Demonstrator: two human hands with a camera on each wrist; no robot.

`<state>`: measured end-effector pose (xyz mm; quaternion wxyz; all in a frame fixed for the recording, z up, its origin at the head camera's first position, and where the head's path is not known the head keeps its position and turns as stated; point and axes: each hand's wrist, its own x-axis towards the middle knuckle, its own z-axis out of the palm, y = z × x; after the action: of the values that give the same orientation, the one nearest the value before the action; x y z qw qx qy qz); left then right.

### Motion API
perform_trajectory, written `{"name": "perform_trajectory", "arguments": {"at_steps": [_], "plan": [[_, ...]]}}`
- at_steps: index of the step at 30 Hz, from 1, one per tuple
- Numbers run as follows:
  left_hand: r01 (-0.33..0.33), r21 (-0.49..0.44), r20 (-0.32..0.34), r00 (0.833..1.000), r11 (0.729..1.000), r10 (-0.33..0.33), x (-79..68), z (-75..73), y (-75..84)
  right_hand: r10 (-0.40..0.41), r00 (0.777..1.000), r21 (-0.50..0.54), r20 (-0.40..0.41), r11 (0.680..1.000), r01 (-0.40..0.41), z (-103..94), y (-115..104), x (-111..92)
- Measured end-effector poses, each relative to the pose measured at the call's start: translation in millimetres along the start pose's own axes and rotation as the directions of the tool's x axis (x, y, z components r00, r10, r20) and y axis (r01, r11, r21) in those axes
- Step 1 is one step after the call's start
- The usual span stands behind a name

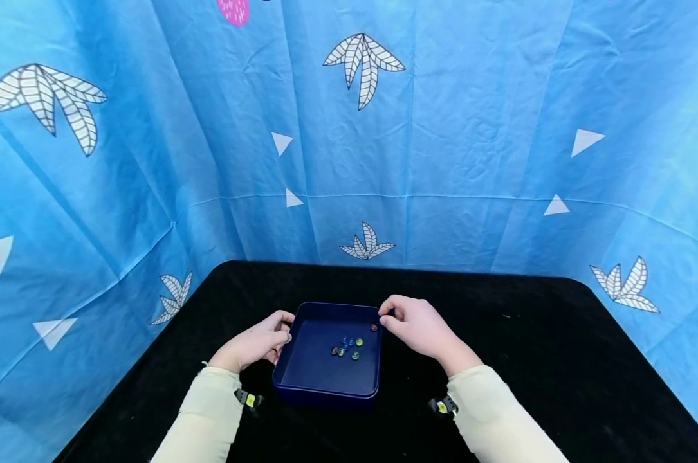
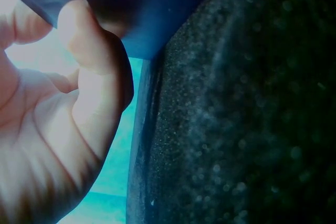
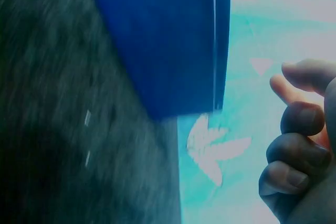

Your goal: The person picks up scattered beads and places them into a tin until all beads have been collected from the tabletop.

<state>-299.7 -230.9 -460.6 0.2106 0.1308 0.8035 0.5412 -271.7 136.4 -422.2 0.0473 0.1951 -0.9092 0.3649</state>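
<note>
A dark blue square box (image 1: 325, 386), open at the top, stands on the black cloth. My left hand (image 1: 260, 341) holds it by its left side; the left wrist view shows a finger against the box's outer wall (image 2: 152, 9). Several small glass marbles, blue, green and reddish brown, lie inside, among them a green marble (image 1: 355, 355) and a blue marble (image 1: 351, 342). By the right inner wall is a reddish marble (image 1: 374, 327), just below the fingertips of my right hand (image 1: 413, 325). That hand hovers at the right rim, its lower fingers curled, with nothing visible between thumb and index finger.
Black cloth (image 1: 534, 360) covers the table, whose far corners are rounded. A blue curtain (image 1: 464, 148) with white leaf and triangle prints hangs behind and along both sides. Small dark devices, such as the wrist camera (image 1: 443, 406), sit at both wrists.
</note>
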Motion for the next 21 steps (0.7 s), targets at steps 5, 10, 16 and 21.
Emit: {"name": "perform_trajectory", "arguments": {"at_steps": [5,10,16,21], "plan": [[0.004,-0.002,0.001,1.000,1.000,-0.004,0.1,0.9,1.2,0.064,0.998,0.018,-0.029,0.998,-0.063,-13.7,22,-9],[0.000,0.001,0.003,1.000,1.000,0.000,-0.4,0.6,1.3,0.110,0.993,0.035,-0.041,0.993,-0.109,-23.0,40,-16],[0.004,-0.002,-0.001,1.000,1.000,-0.004,-1.5,0.0,1.9,0.155,0.988,0.038,-0.020,0.987,-0.154,-31.0,58,-20],[0.009,0.016,-0.004,1.000,1.000,-0.009,-2.4,-0.1,4.5,0.202,0.979,0.038,0.031,0.978,-0.203,-36.1,74,-25]]}}
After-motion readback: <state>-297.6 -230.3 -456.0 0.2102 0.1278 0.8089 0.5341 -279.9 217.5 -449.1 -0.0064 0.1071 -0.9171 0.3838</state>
